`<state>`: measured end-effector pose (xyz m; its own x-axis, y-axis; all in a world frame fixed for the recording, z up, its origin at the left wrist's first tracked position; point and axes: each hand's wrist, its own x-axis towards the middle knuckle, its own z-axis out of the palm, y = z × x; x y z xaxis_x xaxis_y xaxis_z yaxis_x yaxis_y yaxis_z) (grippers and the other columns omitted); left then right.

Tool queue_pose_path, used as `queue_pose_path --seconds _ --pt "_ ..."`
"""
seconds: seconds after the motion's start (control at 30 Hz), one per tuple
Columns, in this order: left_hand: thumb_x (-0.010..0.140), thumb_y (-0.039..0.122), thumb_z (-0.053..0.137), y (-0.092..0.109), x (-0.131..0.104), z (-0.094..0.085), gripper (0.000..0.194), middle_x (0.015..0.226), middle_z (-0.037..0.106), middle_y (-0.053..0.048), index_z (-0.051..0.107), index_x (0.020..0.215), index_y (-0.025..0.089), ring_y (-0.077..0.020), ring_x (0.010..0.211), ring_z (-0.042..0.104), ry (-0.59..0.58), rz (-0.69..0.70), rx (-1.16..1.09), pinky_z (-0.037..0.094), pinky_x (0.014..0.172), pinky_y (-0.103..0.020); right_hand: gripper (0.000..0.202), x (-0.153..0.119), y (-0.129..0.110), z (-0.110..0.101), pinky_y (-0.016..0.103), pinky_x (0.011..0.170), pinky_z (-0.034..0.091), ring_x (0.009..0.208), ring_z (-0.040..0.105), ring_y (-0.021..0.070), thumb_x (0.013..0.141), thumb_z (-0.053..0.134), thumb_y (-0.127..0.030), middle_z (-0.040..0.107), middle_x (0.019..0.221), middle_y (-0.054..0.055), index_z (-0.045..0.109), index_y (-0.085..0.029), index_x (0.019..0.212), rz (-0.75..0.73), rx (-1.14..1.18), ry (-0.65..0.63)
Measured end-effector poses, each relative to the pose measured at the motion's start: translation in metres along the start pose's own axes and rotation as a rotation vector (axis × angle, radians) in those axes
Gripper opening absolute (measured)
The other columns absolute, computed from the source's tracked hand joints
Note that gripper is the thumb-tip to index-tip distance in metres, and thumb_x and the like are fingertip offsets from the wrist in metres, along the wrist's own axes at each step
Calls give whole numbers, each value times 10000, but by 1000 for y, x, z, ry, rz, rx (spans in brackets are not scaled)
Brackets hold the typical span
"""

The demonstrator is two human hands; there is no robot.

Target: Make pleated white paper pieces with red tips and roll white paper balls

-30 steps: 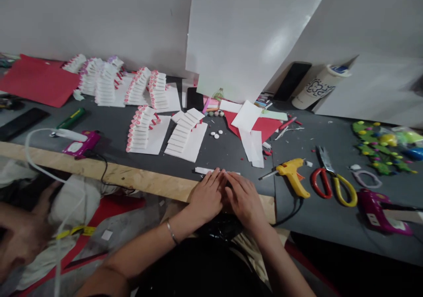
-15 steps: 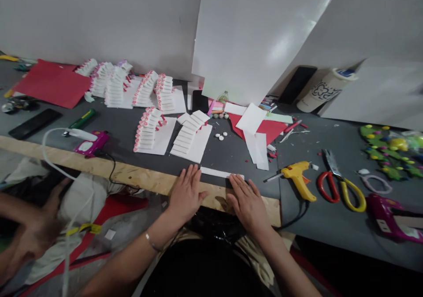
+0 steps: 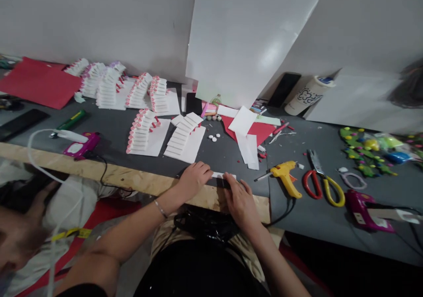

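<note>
A narrow white strip (image 3: pixel 218 175) lies along the front edge of the dark tabletop, its left part covered by fingers. My left hand (image 3: pixel 194 181) rests palm down over that part, fingers pointing right and slightly bent. At the strip's right end, my right hand (image 3: pixel 242 200) lies with its fingers stretched forward and fingertips on the strip. Just behind the hands is a white card with overlapping white pieces (image 3: pixel 181 140) in a curved row. Beside it are several small white discs (image 3: pixel 214 137). Neither hand is visibly wrapped round anything.
To the right lie a yellow glue gun (image 3: pixel 284 177), red-and-yellow-handled scissors (image 3: pixel 317 173) and a magenta device (image 3: pixel 365 211). Cards with pink-tipped rows (image 3: pixel 140 131) stand left, near another magenta device (image 3: pixel 82 145). White strips (image 3: pixel 253 151) lie on red sheet (image 3: pixel 264 131). A co-worker's arm (image 3: pixel 16 235) shows at left.
My left hand has slid right along the strip, covering more of it, and its fingers now point right. My right hand stays at the strip's right end. The camera view has shifted slightly.
</note>
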<state>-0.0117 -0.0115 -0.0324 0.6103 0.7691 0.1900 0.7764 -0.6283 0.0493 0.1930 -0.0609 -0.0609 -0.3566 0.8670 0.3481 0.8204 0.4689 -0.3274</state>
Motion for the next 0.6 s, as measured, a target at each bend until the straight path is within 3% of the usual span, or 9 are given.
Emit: queue_pose_path --seconds 0.13,0.23,0.4,0.6 --pt "950 138 525 -10 -1 0 101 915 646 -88 624 952 124 -215 846 563 -29 151 71 445 692 -334 415 6 1 -1 382 1002 370 1113 669 195 1015 352 -186 692 1267 114 429 -146 1421 -8 5 25" --pt "959 151 506 -9 -1 -4 130 864 630 -82 618 1016 121 -214 802 558 7 221 127 422 630 -327 367 14 1 -5 369 949 374 976 700 190 1012 368 -179 738 1161 112 501 -139 1351 -40 -33 50" --pt "943 121 501 -5 2 -6 116 819 607 -75 617 936 126 -209 759 541 32 249 187 377 549 -312 234 25 0 -10 372 906 333 909 694 195 998 451 -194 752 1124 84 635 -181 1141 -93 -109 98" --pt "958 138 465 -9 9 -5 174 796 597 -66 610 862 155 -209 768 533 86 205 163 367 565 -317 153 37 1 -10 372 903 291 849 661 184 967 544 -206 761 1079 48 672 -215 1051 -118 -159 75"
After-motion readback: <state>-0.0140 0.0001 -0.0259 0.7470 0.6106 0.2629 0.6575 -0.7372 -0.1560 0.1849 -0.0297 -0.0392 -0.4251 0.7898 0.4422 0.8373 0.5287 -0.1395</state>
